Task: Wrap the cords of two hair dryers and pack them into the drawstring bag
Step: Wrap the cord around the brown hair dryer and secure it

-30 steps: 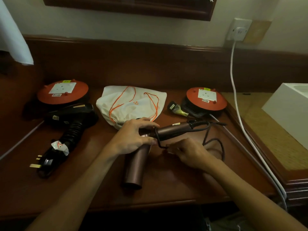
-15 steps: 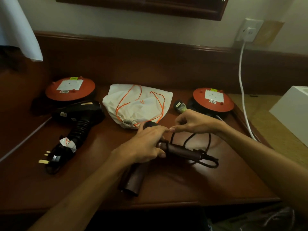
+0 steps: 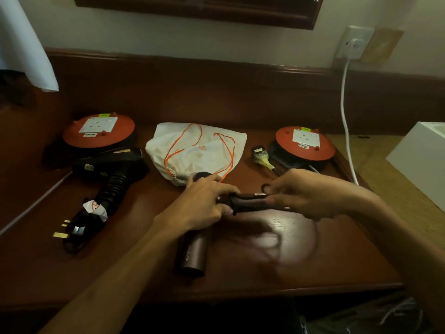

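A brown hair dryer (image 3: 192, 254) lies on the wooden desk (image 3: 313, 266), barrel toward me. My left hand (image 3: 204, 203) grips it where the barrel meets the handle. My right hand (image 3: 305, 194) is closed around the handle's far end and holds the dark cord (image 3: 265, 188), of which a small loop shows above the fingers. A black hair dryer (image 3: 113, 165) lies at the left with its cord wound around the handle and the plug (image 3: 72, 232) at the near end. The white drawstring bag (image 3: 199, 150) with orange strings lies behind my hands, mouth gathered.
Two orange cable reels (image 3: 98, 131) (image 3: 304, 143) sit at the back left and back right. A black plug (image 3: 260, 153) lies beside the right reel. A white cable (image 3: 345, 116) hangs from the wall socket (image 3: 354, 43). A white box (image 3: 421, 160) stands at the right.
My right hand has swung from behind the handle down onto its end, taking the cord with it. The loose cord loops that lay on the desk are gone from view.
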`<state>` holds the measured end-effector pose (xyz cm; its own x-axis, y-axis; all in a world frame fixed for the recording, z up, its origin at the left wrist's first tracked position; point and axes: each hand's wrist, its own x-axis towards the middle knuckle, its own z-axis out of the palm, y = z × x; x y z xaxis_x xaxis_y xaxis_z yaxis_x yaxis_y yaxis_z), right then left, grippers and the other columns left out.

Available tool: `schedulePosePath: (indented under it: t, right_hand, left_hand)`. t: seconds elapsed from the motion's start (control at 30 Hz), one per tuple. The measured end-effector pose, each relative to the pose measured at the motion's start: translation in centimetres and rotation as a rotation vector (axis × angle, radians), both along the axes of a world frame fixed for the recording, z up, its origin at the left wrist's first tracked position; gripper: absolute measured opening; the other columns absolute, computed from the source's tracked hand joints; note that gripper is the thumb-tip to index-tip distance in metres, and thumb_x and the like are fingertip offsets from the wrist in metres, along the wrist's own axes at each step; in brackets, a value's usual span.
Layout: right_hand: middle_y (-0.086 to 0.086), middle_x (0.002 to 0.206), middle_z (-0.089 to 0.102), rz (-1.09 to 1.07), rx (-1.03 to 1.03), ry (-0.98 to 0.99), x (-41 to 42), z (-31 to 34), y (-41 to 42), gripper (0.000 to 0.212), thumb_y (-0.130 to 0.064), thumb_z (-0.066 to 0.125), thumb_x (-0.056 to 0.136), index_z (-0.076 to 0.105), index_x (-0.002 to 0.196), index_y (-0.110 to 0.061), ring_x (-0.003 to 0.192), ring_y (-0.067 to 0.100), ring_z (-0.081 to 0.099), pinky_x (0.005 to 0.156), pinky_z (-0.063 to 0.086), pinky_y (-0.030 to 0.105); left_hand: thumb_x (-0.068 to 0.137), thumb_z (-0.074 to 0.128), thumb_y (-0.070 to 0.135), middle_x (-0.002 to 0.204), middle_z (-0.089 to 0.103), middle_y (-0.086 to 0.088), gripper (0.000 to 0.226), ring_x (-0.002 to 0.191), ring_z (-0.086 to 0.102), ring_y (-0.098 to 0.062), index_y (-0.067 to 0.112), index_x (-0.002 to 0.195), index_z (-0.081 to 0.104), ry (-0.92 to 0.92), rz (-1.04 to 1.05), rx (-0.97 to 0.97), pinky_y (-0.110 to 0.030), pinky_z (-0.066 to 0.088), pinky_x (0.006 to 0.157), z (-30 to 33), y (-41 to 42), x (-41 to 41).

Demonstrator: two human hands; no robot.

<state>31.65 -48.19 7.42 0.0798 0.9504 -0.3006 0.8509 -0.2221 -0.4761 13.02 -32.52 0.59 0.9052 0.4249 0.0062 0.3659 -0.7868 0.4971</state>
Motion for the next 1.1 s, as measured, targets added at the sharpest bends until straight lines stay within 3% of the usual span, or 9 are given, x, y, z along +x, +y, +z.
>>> schedulePosePath:
  t: [0.17,0.33,0.47,0.6,0.73,0.8,0.9,1.0,1.1]
  right_hand:
    - [0.0,0.075,0.062,-0.101,0.101,-0.07,-2.5,-3.9,-3.1,0.024,-0.039,0.051,0.102,0.058,0.079,-0.038,0.061,0.014,0.057,0.059,0.048,0.037]
    - [-0.004,0.079,0.063,-0.082,0.142,-0.173,-4.9,-8.5,-3.9,0.018,-0.042,0.039,0.105,0.054,0.108,-0.033,0.069,0.015,0.06,0.064,0.052,0.036]
    - [-0.004,0.092,0.068,-0.066,0.229,-0.323,-4.7,-11.7,-2.0,0.027,-0.041,0.03,0.104,0.047,0.123,-0.036,0.076,0.018,0.065,0.068,0.056,0.038]
    - [-0.002,0.088,0.066,-0.065,0.242,-0.463,-3.5,-13.6,0.5,0.034,-0.029,0.041,0.102,0.035,0.135,-0.036,0.07,0.02,0.064,0.064,0.058,0.039]
    - [-0.01,0.069,0.057,-0.17,0.413,-0.612,-2.3,-11.5,-0.5,0.019,-0.04,0.042,0.103,0.052,0.111,-0.026,0.055,0.015,0.058,0.05,0.055,0.039]
    - [-0.014,0.059,0.049,-0.295,0.659,-0.619,-1.2,-10.1,-2.3,0.036,-0.051,0.047,0.101,0.059,0.083,-0.022,0.046,0.013,0.053,0.04,0.048,0.035]
    - [-0.013,0.048,0.043,-0.38,0.713,-0.605,-1.1,-9.4,-3.7,0.051,-0.063,0.048,0.094,0.051,0.064,-0.022,0.039,0.009,0.045,0.037,0.044,0.031]
    - [-0.012,0.046,0.035,-0.398,0.611,-0.542,-3.7,-10.8,-3.4,0.054,-0.065,0.036,0.097,0.048,0.064,-0.023,0.039,0.005,0.039,0.036,0.043,0.031]
    - [-0.009,0.07,0.052,-0.346,0.464,-0.36,-6.7,-13.2,-3.8,0.038,-0.054,0.034,0.102,0.053,0.086,-0.024,0.063,0.011,0.05,0.056,0.046,0.03]
  left_hand:
    - [0.085,0.076,0.031,0.145,0.049,-0.003,0.049,0.138,0.033,-0.026,0.044,0.13,0.063,-0.054,0.079,-0.068,-0.049,0.023,0.117,0.1,0.3,-0.8]
    - [0.075,0.08,0.032,0.126,0.064,-0.002,0.044,0.13,0.049,-0.026,0.044,0.117,0.071,-0.153,0.115,-0.127,-0.056,0.034,0.11,-0.3,0.7,-0.8]
    - [0.077,0.085,0.022,0.118,0.065,0.006,0.043,0.125,0.053,-0.019,0.036,0.117,0.074,-0.239,0.148,-0.129,-0.042,0.038,0.109,-0.7,1.0,-0.9]
    - [0.077,0.084,0.025,0.116,0.067,0.01,0.044,0.12,0.056,-0.017,0.038,0.118,0.073,-0.287,0.187,-0.166,-0.042,0.04,0.107,-1.2,1.5,-1.4]
    - [0.076,0.084,0.027,0.118,0.068,0.006,0.042,0.125,0.053,-0.019,0.039,0.115,0.074,-0.352,0.262,-0.142,-0.052,0.036,0.109,-1.8,1.6,-1.5]
    - [0.076,0.083,0.03,0.121,0.067,0.003,0.043,0.128,0.051,-0.021,0.041,0.116,0.072,-0.342,0.27,-0.112,-0.054,0.035,0.109,-2.0,1.5,-1.3]
    - [0.078,0.08,0.033,0.128,0.063,0.001,0.044,0.129,0.048,-0.023,0.043,0.119,0.069,-0.265,0.262,-0.053,-0.056,0.031,0.111,-2.1,1.2,-0.8]
    - [0.073,0.076,0.04,0.116,0.067,0.003,0.05,0.12,0.056,-0.025,0.05,0.119,0.061,-0.325,0.279,-0.101,-0.057,0.04,0.104,-2.2,1.4,-0.7]
    - [0.072,0.079,0.037,0.106,0.069,0.008,0.045,0.107,0.063,-0.02,0.042,0.116,0.069,-0.41,0.318,-0.16,-0.049,0.048,0.098,-2.4,1.9,-1.1]
